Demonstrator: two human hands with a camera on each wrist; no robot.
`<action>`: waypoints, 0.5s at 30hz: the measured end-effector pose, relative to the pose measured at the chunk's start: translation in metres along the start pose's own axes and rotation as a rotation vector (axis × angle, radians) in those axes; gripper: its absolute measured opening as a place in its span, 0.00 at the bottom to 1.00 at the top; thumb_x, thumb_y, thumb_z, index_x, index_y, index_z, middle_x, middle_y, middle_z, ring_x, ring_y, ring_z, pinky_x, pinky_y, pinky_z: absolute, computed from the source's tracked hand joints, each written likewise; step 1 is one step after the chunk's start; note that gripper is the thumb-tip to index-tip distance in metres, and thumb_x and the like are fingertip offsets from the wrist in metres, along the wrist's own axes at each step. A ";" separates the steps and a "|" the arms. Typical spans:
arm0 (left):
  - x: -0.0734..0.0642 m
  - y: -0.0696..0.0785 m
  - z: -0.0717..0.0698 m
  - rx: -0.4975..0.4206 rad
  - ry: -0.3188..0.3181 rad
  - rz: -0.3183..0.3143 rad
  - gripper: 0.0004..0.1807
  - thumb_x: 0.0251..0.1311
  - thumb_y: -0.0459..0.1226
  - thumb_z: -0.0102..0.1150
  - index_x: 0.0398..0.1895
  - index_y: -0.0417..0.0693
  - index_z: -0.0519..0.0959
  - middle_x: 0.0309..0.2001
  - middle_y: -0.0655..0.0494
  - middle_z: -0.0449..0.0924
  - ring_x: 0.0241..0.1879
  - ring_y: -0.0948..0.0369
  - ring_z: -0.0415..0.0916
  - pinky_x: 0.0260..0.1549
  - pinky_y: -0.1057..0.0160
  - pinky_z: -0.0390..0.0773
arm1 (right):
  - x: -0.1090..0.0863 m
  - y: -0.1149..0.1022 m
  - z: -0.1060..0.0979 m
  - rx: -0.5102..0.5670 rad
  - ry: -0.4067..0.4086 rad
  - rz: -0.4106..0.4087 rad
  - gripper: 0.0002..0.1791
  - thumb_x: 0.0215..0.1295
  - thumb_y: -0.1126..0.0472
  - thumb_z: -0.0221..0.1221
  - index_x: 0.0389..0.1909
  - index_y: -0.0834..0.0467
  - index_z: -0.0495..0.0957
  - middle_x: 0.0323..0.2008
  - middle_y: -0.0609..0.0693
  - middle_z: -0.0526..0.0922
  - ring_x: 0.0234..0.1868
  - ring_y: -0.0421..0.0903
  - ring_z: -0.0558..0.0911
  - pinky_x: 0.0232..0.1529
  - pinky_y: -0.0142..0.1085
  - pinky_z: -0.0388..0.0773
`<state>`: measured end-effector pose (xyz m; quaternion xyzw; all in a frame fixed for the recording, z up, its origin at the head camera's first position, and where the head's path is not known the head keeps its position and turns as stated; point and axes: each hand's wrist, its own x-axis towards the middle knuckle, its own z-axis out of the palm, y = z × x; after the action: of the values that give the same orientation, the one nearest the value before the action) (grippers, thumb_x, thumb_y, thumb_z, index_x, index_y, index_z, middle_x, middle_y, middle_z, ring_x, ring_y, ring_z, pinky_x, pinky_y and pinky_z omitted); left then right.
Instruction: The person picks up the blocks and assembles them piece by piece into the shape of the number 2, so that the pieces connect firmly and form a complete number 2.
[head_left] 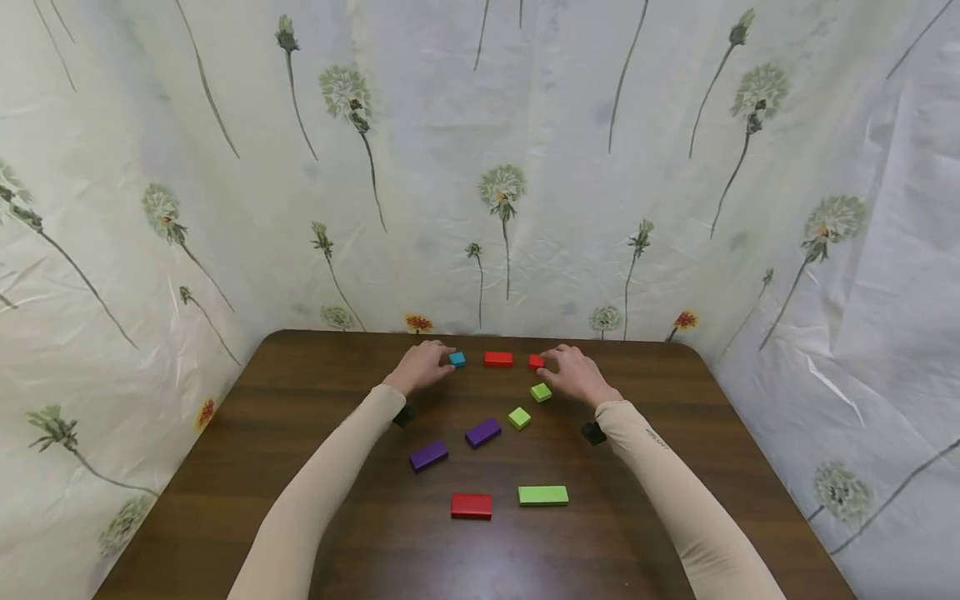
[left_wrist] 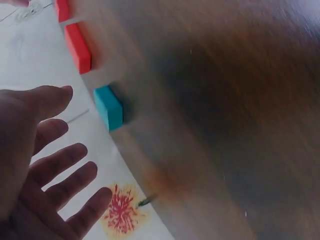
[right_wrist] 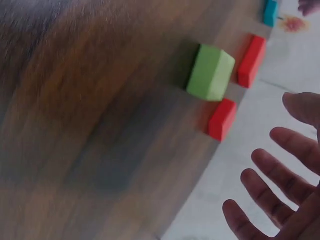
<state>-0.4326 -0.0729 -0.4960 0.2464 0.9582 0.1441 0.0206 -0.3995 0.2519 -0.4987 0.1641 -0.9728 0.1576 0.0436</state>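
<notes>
At the far side of the table my left hand (head_left: 422, 367) is beside a small blue block (head_left: 457, 359). In the left wrist view its fingers are spread, apart from that block (left_wrist: 108, 107). My right hand (head_left: 573, 373) is by a small red block (head_left: 536, 362), and the right wrist view shows spread fingers with nothing between them. Between the hands lies a longer red block (head_left: 498, 359). A small green block (head_left: 541, 392) sits just in front of the small red one, near my right hand. Neither hand holds anything.
Nearer on the brown wooden table (head_left: 360, 542) lie another small green block (head_left: 520, 418), two purple blocks (head_left: 483, 432), a red block (head_left: 471, 506) and a long green block (head_left: 543, 496). A floral curtain (head_left: 435, 208) hangs right behind the table's far edge.
</notes>
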 end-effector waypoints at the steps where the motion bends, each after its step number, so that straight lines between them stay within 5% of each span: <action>1: 0.001 0.003 0.002 0.005 -0.003 -0.005 0.25 0.68 0.45 0.55 0.66 0.49 0.71 0.64 0.47 0.71 0.61 0.48 0.70 0.55 0.49 0.72 | 0.001 0.000 0.002 0.003 0.001 -0.002 0.23 0.68 0.50 0.57 0.58 0.59 0.76 0.59 0.61 0.74 0.60 0.63 0.71 0.54 0.58 0.71; 9: 0.009 0.013 0.017 0.037 0.028 -0.034 0.23 0.69 0.43 0.54 0.65 0.48 0.72 0.67 0.47 0.68 0.66 0.47 0.64 0.62 0.42 0.62 | 0.002 -0.002 0.013 -0.005 -0.009 -0.008 0.23 0.68 0.51 0.57 0.59 0.59 0.76 0.60 0.61 0.73 0.61 0.63 0.71 0.55 0.57 0.70; 15: 0.003 0.015 0.019 0.032 0.119 0.072 0.17 0.64 0.41 0.60 0.54 0.45 0.80 0.54 0.47 0.78 0.52 0.49 0.75 0.53 0.48 0.73 | -0.012 -0.015 0.008 -0.022 0.058 -0.083 0.24 0.65 0.49 0.60 0.59 0.54 0.76 0.56 0.58 0.74 0.56 0.60 0.73 0.49 0.55 0.73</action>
<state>-0.4257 -0.0537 -0.5092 0.2722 0.9503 0.1439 -0.0456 -0.3832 0.2395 -0.5040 0.1991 -0.9652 0.1495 0.0803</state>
